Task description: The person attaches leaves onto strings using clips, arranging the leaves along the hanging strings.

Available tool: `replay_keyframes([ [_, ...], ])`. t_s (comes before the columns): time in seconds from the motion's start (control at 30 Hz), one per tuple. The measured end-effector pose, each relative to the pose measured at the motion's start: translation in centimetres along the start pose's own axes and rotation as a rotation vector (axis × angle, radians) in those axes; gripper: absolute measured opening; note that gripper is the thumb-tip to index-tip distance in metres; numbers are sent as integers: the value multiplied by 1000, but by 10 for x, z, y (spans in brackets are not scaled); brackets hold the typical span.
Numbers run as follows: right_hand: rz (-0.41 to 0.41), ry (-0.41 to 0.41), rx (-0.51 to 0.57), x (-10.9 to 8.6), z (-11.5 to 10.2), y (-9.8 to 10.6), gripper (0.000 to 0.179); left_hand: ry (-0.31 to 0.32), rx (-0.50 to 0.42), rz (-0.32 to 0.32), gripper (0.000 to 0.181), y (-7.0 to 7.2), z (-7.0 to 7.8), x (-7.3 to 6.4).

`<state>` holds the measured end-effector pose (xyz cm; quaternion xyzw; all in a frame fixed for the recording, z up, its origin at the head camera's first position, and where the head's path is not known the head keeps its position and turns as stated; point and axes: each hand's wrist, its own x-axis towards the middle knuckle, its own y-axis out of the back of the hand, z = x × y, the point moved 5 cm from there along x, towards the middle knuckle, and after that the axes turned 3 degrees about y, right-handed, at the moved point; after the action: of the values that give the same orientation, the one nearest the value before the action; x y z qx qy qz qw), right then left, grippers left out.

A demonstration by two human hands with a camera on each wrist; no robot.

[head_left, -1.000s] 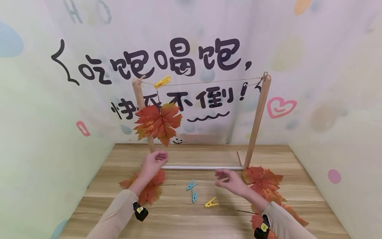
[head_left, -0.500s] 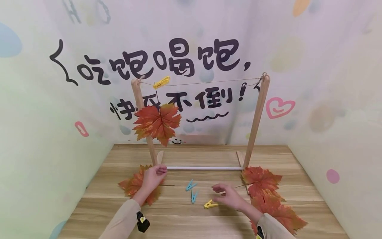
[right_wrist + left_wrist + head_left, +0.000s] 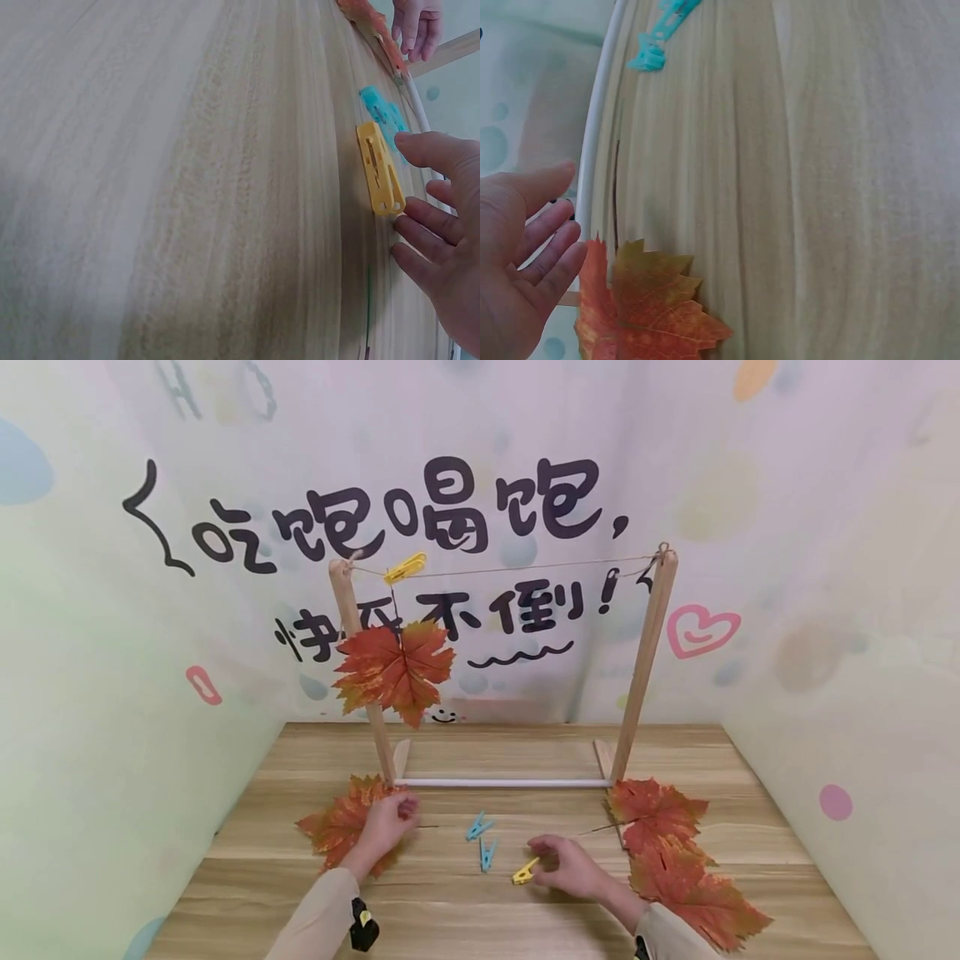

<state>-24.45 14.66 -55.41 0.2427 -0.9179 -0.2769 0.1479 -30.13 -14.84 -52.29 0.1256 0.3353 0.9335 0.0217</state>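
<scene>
A yellow clothespin (image 3: 524, 873) lies on the wooden table. My right hand (image 3: 570, 867) is right beside it, thumb and fingers spread around its near end in the right wrist view; whether they touch it I cannot tell. Two blue clothespins (image 3: 487, 857) rest just left of it. My left hand (image 3: 386, 827) hovers over a red-orange maple leaf (image 3: 333, 827), its fingers relaxed and holding nothing. Another maple leaf (image 3: 397, 667) hangs by its stem from a string (image 3: 517, 566), held by a yellow clothespin (image 3: 406, 567) near the left post.
Wooden posts (image 3: 647, 668) carry the string, with a white rod (image 3: 502, 782) joining them low down. More maple leaves (image 3: 697, 889) overlap on the table at the right, near my right forearm. A printed backdrop (image 3: 480, 427) stands behind the table.
My right hand has come down and toward the front to the yellow clothespin on the table. My left hand has lowered from near the left post to above the left leaf.
</scene>
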Motion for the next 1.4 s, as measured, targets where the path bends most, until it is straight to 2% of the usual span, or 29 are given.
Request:
replay_keyframes([
  [0.13, -4, 19, -44, -1, 2, -3, 47, -11, 27, -23, 27, -5, -5, -3],
  [0.3, -6, 3, -78, -2, 4, -5, 47, -39, 61, -73, 24, -9, -5, -7],
  [0.43, -10, 10, -58, -4, 6, -6, 46, -70, 146, -100, 19, -14, -4, -8],
  [0.53, -9, 22, -43, -6, 7, -6, 46, -79, 201, -105, 16, -17, -5, -7],
  [0.63, -10, 27, -36, -8, 7, -6, 46, -79, 219, -106, 15, -19, -6, -6],
  [0.9, -3, 69, -47, -8, 6, -6, 44, -123, 298, -72, 12, -21, -5, -6],
  [1.03, -1, 71, -60, -7, 7, -6, 44, -143, 278, -73, 12, -18, 1, -6],
  [1.23, -7, 17, -64, -6, 11, -5, 45, -148, 180, -126, 6, -13, 10, -2],
  [1.4, -20, 9, -73, -6, 11, -5, 44, -157, 153, -139, 5, -1, 19, 4],
])
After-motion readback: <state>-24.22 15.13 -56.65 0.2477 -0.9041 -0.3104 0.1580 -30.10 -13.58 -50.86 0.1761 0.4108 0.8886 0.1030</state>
